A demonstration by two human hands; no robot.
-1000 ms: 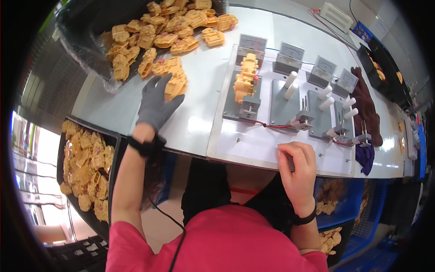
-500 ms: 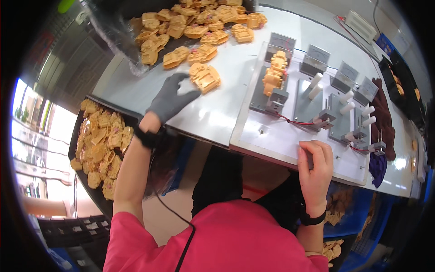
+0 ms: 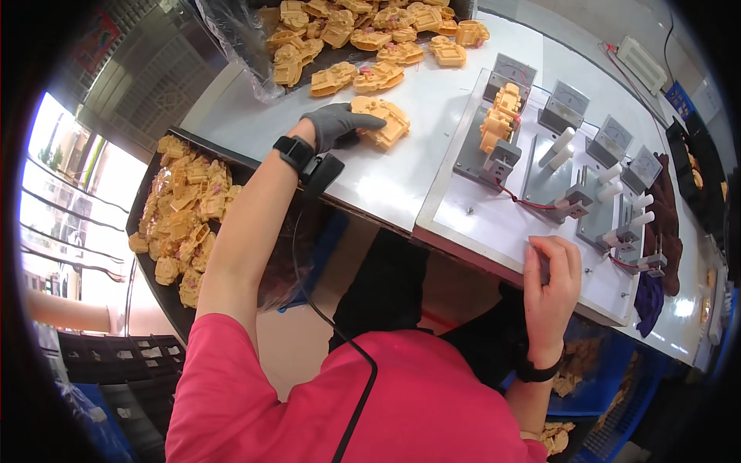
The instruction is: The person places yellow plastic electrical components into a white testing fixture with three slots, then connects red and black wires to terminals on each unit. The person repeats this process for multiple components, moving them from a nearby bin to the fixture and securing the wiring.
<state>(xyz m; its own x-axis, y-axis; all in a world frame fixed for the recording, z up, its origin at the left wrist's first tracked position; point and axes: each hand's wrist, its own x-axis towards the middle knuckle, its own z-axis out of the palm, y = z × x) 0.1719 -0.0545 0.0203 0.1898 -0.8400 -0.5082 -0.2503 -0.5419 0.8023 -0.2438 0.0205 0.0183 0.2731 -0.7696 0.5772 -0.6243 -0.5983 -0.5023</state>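
My left hand (image 3: 340, 127), in a grey glove, is closed on a yellow plastic housing (image 3: 390, 123) at the left of the white table. Its thumb lies across the part, while the other fingertips are partly hidden. My right hand (image 3: 549, 282) is bare and rests at the front edge of a white board (image 3: 455, 220). Its fingers are curled in toward the thumb, and nothing shows in them. On that board, at its left end, another yellow housing (image 3: 500, 116) sits in a grey test fixture (image 3: 471, 158), apart from both hands.
Several yellow housings (image 3: 370, 38) fill a plastic-lined black bin at the back. More lie in a black crate (image 3: 185, 201) at the left. Grey fixtures with white pegs (image 3: 557, 154) and small dial meters (image 3: 565, 104) stand along the board. Dark cloth (image 3: 665, 224) lies at the right.
My left hand has moved forward and right and closed on the yellow housing it was reaching beside. My right hand stays curled at the board's edge. The whole view has shifted slightly.
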